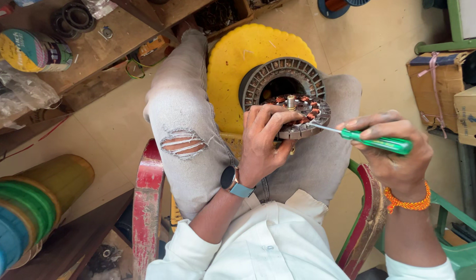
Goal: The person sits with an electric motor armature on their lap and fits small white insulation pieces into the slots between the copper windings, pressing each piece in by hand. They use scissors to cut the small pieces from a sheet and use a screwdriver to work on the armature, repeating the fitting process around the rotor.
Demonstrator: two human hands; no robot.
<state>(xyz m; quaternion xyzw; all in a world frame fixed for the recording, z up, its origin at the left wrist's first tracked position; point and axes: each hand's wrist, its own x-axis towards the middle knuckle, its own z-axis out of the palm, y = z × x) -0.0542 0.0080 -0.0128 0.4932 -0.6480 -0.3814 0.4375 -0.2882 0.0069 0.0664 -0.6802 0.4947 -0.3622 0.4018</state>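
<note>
Copper-wound stator point(304, 115) rests on the lap of a seated person in pale ripped trousers; the left hand point(264, 139) wraps its near-left edge and steadies it, fingers closed around the rim; the right hand point(391, 150) grips a green-handled screwdriver point(375, 140), its thin tip touching the right side of the windings. Behind, farther from the body, a dark slotted ring point(279, 78) leans on a yellow disc point(238, 62). Risk, judged from the angle: the blade could skid off the metal and nick the copper wire or the steadying fingers, since the piece sits loose on the thigh rather than on a tabletop.
</note>
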